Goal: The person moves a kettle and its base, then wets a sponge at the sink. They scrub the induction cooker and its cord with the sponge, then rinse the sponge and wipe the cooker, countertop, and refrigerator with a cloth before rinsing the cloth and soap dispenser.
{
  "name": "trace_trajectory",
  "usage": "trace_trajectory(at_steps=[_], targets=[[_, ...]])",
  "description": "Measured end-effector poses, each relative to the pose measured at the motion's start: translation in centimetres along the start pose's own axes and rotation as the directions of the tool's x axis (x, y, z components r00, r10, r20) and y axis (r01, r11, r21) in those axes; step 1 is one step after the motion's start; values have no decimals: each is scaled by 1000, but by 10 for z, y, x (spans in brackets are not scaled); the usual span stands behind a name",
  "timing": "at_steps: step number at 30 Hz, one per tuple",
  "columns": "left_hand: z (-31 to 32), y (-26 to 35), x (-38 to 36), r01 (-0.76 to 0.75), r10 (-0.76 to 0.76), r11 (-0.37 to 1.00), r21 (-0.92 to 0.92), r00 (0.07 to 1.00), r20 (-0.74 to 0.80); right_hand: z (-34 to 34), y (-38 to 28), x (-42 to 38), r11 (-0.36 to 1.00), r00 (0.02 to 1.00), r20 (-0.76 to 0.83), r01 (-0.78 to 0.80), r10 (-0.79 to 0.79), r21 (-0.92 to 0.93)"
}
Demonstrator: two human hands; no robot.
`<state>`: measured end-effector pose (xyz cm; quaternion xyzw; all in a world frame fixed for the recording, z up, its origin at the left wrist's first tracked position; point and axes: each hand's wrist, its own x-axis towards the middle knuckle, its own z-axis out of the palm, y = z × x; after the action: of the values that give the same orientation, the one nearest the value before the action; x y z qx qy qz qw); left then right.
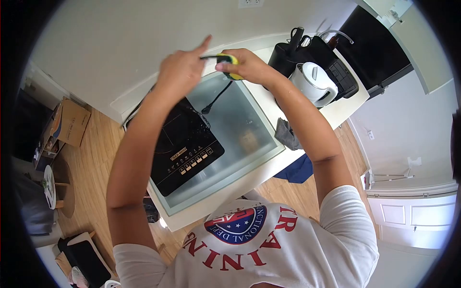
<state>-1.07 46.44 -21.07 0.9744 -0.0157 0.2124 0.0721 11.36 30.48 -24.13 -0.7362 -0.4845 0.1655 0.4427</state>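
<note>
Over the far edge of the glass top, my right hand is closed around a yellow and dark green sponge. A black power cord runs from the sponge to my left hand, which pinches it with the index finger sticking out. The rest of the cord hangs below the sponge, its plug on the glass. Under my left forearm lies a black induction cooktop with printed buttons along its near side. White flecks, perhaps suds, show at the cooktop's right edge.
A frosted glass top with a white frame holds the cooktop. To the right stand a white electric kettle, a black appliance and a black dish rack. A grey cloth lies on the right edge. Behind rises a wall.
</note>
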Motion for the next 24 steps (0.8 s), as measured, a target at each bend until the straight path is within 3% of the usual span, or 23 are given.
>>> trace_trajectory(at_steps=[1,2,4,7,10,12,13,15,16,18,19,21,23,24], targets=[[-16,-7,0,70,-74,993,-96,997,-37,1,8,-5,1000,1000,-1,-3,3,1],[-31,-17,0,138,-154,972,-191,986,-68,5,17,-9,993,998,-44,-33,38,117],[-47,-46,5,23,-180,896,-444,932,-315,15,29,-16,968,989,-124,-49,82,245],[-83,-71,6,13,-225,885,-466,887,-402,30,48,-29,953,972,-185,-90,148,291],[-93,-81,-8,89,-216,949,-303,883,-417,45,60,-40,944,963,-194,-119,184,308],[-87,-85,-15,60,-176,963,-264,879,-442,58,73,-44,920,971,-214,-18,109,391],[-84,-84,-19,45,-164,963,-265,881,-445,58,64,-49,869,974,-168,-53,154,492],[-80,-78,-29,80,-211,933,-352,912,-351,59,60,-56,704,935,-249,-1,252,710],[-74,-76,-34,110,-231,934,-341,912,-338,58,62,-56,714,928,-276,15,252,700],[-53,-73,-40,105,-215,938,-330,924,-318,50,72,-55,303,852,-260,126,455,945],[-42,-68,-43,73,-179,942,-329,935,-305,40,69,-61,311,846,-282,147,452,939],[-21,-41,-43,159,-229,912,-379,962,-149,16,57,-71,-101,960,-79,110,269,989],[21,-25,-36,7,-94,928,-373,972,-216,-16,50,-81,-110,975,-101,124,201,986],[31,-4,-31,86,-129,945,-316,985,-118,-37,46,-89,-126,983,-123,141,137,982]])
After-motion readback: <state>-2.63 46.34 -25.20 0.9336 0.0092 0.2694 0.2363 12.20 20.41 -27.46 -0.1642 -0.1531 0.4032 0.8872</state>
